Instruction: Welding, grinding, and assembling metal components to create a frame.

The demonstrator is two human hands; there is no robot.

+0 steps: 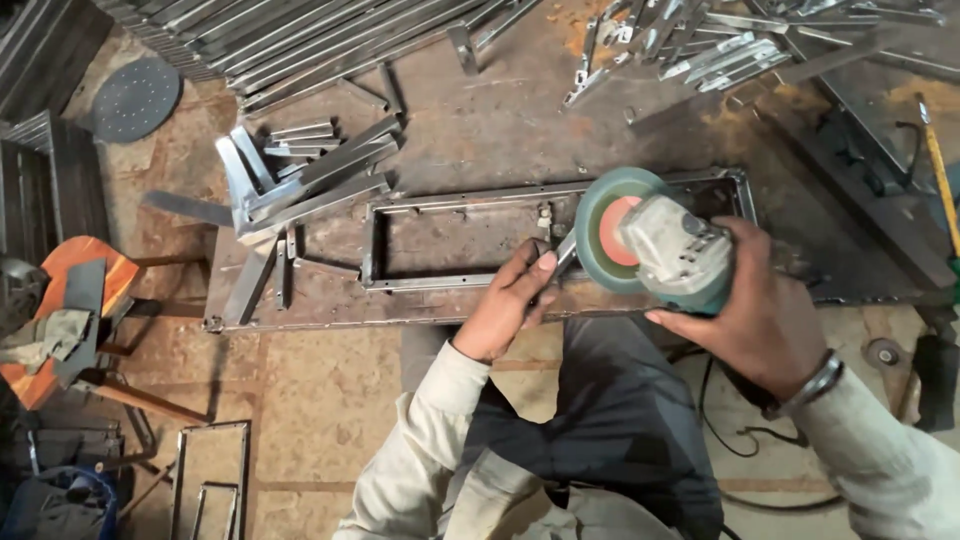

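Grinder [672, 255], a hand-held angle type with a pale grey head and a green body, is in the middle of the view, just above the near edge of the desk [480, 130]. Its round disc [607, 230], green at the rim and reddish at the centre, is turned up toward the person's head. The right hand [760, 310] is wrapped around the body of the grinder from the side, fingers curled over it in a firm grip; a metal bracelet [815, 383] sits on this wrist. The left hand [512, 300] is at the left edge of the disc, fingers bent and closed on a small thin metal tool [566, 250] that touches the disc area; I cannot tell exactly what kind of tool it is.

Under the hands lies a rectangular steel frame [460, 283], flat on the desk, with small holes along its bars. To the left of it is a heap of short steel angle pieces [300, 170]. Long steel bars [330, 40] are piled at the far left of the desk, and more cut pieces [700, 45] at the far right. A round perforated grey plate [135, 98] rests at the upper left. On the floor at the left stands an orange stool [60, 310] with a cloth [50, 335] on it. A black cable [725, 430] lies on the floor near the person's right knee
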